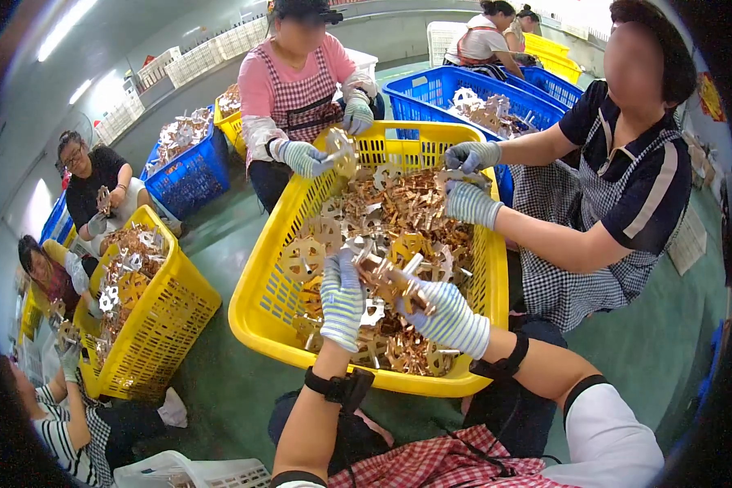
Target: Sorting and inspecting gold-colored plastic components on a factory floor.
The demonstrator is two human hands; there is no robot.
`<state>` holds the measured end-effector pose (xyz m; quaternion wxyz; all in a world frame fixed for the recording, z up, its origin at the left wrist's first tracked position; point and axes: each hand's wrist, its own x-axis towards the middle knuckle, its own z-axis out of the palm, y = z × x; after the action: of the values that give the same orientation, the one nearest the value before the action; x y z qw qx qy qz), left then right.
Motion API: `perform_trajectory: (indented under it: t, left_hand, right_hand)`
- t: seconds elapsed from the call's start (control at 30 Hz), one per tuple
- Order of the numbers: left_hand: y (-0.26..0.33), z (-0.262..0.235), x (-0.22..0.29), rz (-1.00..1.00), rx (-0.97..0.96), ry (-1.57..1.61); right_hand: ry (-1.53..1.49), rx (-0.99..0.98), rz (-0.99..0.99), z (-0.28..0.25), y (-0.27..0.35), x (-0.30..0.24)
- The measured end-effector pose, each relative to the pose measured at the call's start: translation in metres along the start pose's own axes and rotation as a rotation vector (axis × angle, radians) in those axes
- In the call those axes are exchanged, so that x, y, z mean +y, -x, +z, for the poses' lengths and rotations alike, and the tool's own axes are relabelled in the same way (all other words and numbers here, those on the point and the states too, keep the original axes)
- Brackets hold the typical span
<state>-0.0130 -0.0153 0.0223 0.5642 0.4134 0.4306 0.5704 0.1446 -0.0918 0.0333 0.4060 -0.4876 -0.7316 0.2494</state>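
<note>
In front of me stands a yellow plastic basket (281, 350) heaped with flat copper-coloured and silvery metal pieces (398, 199). Over its near half I hold a branched, copper-coloured metal part (374, 272) in both gloved hands. My left hand (342, 301) grips the part's left side, thumb up. From the right, my right hand (447, 315) is closed around its other end, by the knobbed tips. The fingers partly hide the part, so I cannot tell whether it is one piece or several. A round, cut-out metal plate (303, 259) lies on the heap beside my left hand.
Across the basket, a person in pink (272, 89) holds a flat metal piece; at the right, a person in dark blue (651, 171) reaches into the same basket. Another yellow basket (167, 317) stands left, blue crates (189, 175) behind. A white basket (195, 468) is at lower left.
</note>
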Motion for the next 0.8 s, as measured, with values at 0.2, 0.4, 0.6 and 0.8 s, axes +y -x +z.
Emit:
perform_trajectory:
  t: [0.2, 0.4, 0.6, 0.8]
  left_hand:
    - [0.009, 0.001, 0.004, 0.316, 0.104, -0.656]
    - [0.006, -0.001, -0.003, 0.407, 0.159, -0.5]
    - [0.002, -0.001, -0.002, 0.265, 0.078, -0.46]
    - [0.009, 0.019, 0.005, 0.108, 0.066, 0.047]
  right_hand:
    - [0.109, 0.099, -0.08, 0.007, 0.001, -0.007]
    - [-0.245, 0.178, -0.056, 0.022, 0.001, 0.002]
    - [-0.774, 0.17, 0.175, 0.018, 0.005, 0.017]
    - [-0.612, 0.187, 0.294, 0.004, -0.008, 0.026]
